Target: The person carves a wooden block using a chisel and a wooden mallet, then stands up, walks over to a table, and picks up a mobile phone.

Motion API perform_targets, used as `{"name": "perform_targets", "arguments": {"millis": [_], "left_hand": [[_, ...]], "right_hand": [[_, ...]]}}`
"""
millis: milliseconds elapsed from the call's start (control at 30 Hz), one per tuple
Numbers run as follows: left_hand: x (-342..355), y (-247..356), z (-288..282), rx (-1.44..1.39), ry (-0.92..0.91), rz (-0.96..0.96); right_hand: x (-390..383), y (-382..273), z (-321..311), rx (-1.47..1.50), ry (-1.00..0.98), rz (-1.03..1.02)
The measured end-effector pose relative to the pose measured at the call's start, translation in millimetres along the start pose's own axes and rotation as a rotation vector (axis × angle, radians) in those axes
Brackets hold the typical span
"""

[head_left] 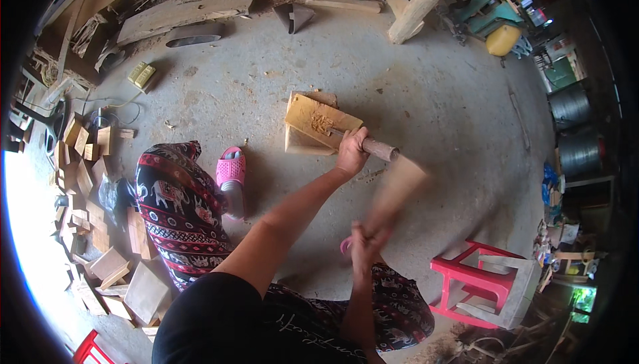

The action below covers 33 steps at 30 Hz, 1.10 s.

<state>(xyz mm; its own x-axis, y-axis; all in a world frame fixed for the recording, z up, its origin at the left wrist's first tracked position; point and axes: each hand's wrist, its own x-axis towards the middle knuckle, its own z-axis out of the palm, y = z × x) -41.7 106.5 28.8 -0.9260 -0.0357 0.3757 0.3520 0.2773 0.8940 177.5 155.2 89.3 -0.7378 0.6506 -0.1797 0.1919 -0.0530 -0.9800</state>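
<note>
My left hand (353, 153) grips a chisel, its round wooden handle (381, 149) pointing to the right. The chisel's tip rests among shavings (322, 123) in a recess in a yellowish wooden block (306, 107). That block lies across a second piece of wood (301, 141) on the floor. In my right hand (367, 244), lower down, is a wooden mallet (403, 184), blurred by motion. Its head is close to the end of the chisel handle; whether they touch I cannot tell.
Wooden blocks (110, 264) lie piled at the left. A red plastic stool (469, 284) stands at the lower right. My foot in a pink sandal (231, 167) is left of the work. Planks (193, 11) and a wooden post (426, 4) line the far side.
</note>
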Motion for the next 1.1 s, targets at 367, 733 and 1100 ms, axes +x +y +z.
{"name": "perform_targets", "arguments": {"millis": [367, 733, 1100], "left_hand": [[-32, -49, -83, -0.170, -0.524, 0.254], [-42, -21, -92, -0.238, -0.122, 0.161], [-10, -53, -149, -0.629, -0.246, -0.265]], "right_hand": [[10, -1, -7, -0.041, -0.063, 0.248], [37, 56, 41, -0.095, -0.343, 0.448], [-21, 59, 72, -0.321, -0.714, 0.460]]}}
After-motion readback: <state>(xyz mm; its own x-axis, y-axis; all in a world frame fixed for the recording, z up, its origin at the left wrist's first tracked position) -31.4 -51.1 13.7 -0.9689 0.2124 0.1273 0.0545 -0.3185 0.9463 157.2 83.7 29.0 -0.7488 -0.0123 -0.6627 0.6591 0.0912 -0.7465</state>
